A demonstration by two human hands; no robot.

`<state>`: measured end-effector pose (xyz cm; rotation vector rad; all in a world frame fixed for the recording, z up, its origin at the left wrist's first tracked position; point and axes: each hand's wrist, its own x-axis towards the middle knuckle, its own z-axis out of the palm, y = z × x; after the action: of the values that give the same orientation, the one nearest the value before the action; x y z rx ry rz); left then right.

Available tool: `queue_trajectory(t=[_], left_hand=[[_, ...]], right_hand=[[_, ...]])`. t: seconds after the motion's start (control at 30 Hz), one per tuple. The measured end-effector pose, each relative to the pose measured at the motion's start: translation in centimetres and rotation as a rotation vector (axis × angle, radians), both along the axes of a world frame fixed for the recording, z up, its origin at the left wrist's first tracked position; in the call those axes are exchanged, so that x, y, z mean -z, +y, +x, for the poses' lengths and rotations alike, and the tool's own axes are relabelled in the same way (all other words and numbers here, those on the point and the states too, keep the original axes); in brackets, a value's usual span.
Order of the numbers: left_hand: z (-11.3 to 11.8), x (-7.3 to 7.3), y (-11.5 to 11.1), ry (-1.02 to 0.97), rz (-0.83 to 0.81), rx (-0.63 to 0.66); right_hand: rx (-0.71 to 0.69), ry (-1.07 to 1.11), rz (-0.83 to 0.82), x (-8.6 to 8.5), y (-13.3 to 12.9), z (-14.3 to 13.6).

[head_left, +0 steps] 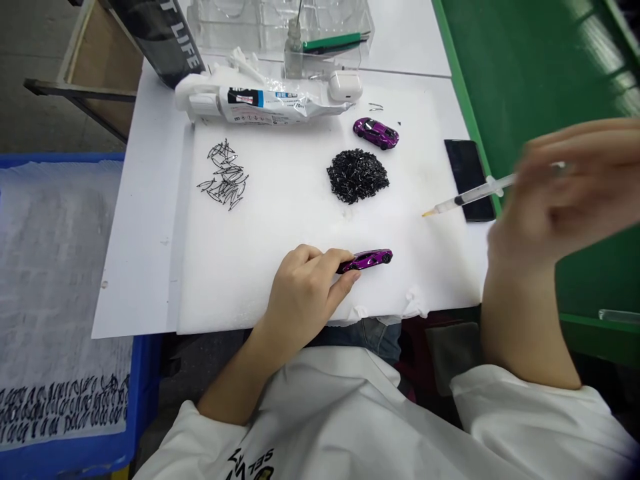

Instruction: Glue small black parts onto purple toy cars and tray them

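Between the thumb and fingers of my left hand [307, 287] is one end of a purple toy car [371, 259], its side turned up toward me just above the white foam sheet [270, 253]. My right hand [545, 193], blurred, is raised at the right with its fingers closed around a syringe [477, 193]. The syringe's yellowish tip points left over the foam. Farther back on the sheet stands a second purple toy car [376, 133]. In front of it lies a heap of small black parts [357, 176]. Thin black loop-shaped pieces [225, 175] are scattered at the left.
A white glue tube [280, 107] and an earbud case [345, 86] lie along the back. Behind them are a small glass bottle [294, 50], green tweezers [335, 42] and a clear tray [225, 27]. A phone [467, 177] rests at right. A blue crate [137, 387] stands lower left.
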<state>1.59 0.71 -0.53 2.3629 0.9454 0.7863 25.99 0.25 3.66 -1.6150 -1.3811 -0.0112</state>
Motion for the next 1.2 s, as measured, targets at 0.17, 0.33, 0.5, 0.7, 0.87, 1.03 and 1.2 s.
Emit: queue_trajectory(t=[0.17,0.33,0.5,0.7,0.87,1.03,1.2], left_hand=[[-0.1,0.0,0.0,-0.008,0.012,0.000],[-0.1,0.0,0.0,-0.011,0.005,0.003],[0.0,0.0,0.0,-0.014,-0.006,-0.004],[0.0,-0.1,-0.1,-0.014,-0.016,-0.003],[0.0,-0.1,-0.1,-0.015,-0.024,0.000],[0.0,0.0,-0.1,-0.011,-0.020,-0.004],[0.0,-0.1,-0.1,-0.006,-0.022,-0.002]], right_hand=[[-0.422,-0.808,-0.285,1.5,2.3,-1.3],[-0.440,-0.961,-0.298,3.1,4.3,-0.6],[-0.472,-1.027,-0.271,3.2,4.9,-0.2],[-0.446,-1.082,-0.225,2.4,4.6,-0.8],[-0.472,-1.029,-0.346,1.2,2.2,-1.5],[-0.554,-0.999,-0.410,1.2,1.5,-1.7],[-0.572,-1.044,-0.353,1.5,1.9,-1.7]])
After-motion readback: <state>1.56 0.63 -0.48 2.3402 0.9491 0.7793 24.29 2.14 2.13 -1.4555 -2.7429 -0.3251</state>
